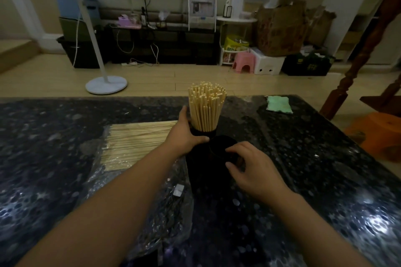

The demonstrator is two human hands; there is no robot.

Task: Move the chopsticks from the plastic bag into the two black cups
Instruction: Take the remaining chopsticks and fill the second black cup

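Filling is half done: left hand grips the far cup packed with chopsticks; right hand grasps the empty near cup; more sticks remain bagged.

no legible text, markings on the yellow tub and dark crate too blurred to read

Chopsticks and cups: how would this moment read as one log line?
left hand: holds far black cup, full of chopsticks | right hand: grips near black cup, looks empty | plastic bag: chopsticks remain
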